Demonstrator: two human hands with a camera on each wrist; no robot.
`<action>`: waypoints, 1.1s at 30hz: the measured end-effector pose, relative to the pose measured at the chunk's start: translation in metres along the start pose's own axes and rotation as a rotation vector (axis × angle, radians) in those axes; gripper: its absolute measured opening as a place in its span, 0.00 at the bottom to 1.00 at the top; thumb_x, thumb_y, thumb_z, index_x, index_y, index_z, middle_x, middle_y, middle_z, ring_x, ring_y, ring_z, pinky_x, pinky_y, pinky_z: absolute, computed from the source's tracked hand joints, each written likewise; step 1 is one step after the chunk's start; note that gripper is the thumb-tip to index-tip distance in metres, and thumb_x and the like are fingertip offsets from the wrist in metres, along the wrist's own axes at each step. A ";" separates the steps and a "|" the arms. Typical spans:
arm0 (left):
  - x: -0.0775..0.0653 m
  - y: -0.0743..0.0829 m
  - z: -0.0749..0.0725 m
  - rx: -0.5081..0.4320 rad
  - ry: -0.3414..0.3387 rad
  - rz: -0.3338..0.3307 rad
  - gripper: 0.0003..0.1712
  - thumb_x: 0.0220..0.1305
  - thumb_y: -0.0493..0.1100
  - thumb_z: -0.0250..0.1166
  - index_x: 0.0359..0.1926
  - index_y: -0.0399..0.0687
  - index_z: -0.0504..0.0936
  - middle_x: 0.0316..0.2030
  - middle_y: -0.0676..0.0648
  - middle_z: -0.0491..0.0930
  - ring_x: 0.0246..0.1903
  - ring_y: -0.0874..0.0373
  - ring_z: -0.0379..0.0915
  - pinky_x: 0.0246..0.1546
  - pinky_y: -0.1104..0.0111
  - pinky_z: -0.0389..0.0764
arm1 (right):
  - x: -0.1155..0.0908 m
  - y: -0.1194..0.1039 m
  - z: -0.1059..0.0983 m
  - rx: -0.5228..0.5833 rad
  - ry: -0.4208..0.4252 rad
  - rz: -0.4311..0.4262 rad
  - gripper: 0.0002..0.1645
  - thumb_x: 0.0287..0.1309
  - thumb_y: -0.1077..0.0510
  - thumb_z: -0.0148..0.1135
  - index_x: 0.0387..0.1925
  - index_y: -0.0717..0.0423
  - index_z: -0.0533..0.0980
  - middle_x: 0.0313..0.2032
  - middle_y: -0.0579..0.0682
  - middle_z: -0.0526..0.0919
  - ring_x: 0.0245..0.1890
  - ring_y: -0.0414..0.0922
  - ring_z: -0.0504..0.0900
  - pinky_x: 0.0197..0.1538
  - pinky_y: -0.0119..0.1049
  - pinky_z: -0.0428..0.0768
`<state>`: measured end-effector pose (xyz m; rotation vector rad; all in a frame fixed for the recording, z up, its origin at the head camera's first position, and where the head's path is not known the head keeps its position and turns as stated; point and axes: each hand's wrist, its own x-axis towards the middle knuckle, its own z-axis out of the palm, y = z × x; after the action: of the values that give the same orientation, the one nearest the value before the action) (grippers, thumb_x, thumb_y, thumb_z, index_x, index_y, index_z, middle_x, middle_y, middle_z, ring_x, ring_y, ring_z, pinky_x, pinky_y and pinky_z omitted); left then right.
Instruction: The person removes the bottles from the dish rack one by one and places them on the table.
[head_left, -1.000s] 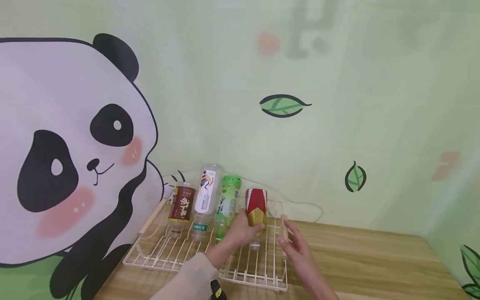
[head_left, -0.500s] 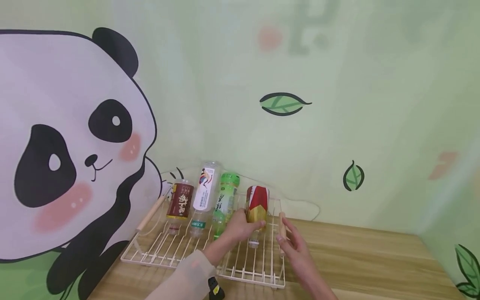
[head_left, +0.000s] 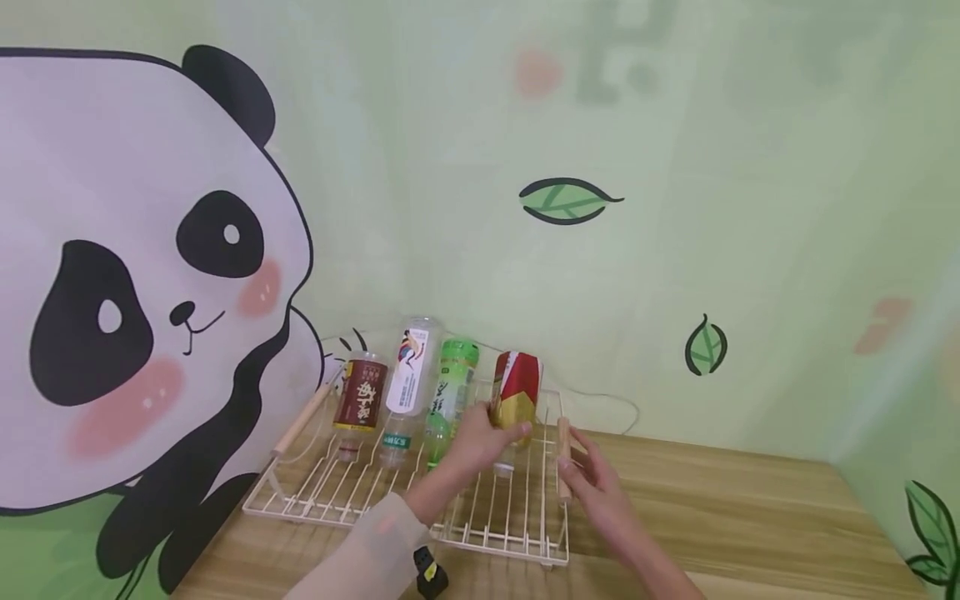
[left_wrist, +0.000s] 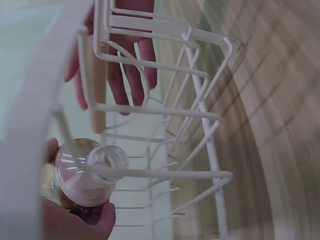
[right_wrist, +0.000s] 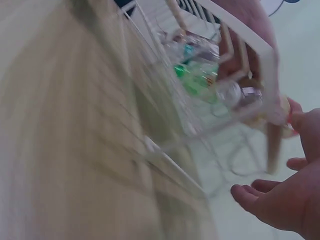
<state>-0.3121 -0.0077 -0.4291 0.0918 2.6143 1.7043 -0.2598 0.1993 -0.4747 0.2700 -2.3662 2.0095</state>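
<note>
In the head view my left hand [head_left: 480,442] grips a bottle with a red and gold label [head_left: 517,387]. The bottle is upside down, its clear neck pointing toward the rack's wires and its base leaning a little right. From the left wrist view, the bottle's open mouth [left_wrist: 112,160] faces the wire bars, with thumb and fingers around its body. My right hand [head_left: 600,483] is beside the wooden handle [head_left: 564,450] on the rack's right end. Its fingers hang fairly straight on either side of that handle in the left wrist view.
The white wire rack [head_left: 502,552] stands on a wood-grain table [head_left: 705,517]. Upside down in it are a maroon-labelled bottle [head_left: 362,394], a white-labelled bottle [head_left: 408,371] and a green bottle [head_left: 453,379]. A black object [head_left: 431,575] lies in front. A panda-printed backdrop rises behind.
The red and gold bottle has risen slightly against the rack, and its base has tipped a little right. My right hand stays by the handle. The whole head view has shifted slightly.
</note>
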 end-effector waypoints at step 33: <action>-0.066 0.064 -0.024 0.687 -0.107 0.744 0.44 0.57 0.49 0.83 0.72 0.54 0.76 0.66 0.56 0.78 0.62 0.56 0.72 0.66 0.60 0.77 | -0.036 -0.101 -0.039 -1.010 0.177 -0.726 0.68 0.33 0.43 0.93 0.74 0.62 0.67 0.67 0.61 0.77 0.70 0.61 0.71 0.68 0.70 0.70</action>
<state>-0.2451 -0.0081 -0.3621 1.2390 3.1383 0.7097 -0.2133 0.2264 -0.3742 0.7013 -2.3201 0.4329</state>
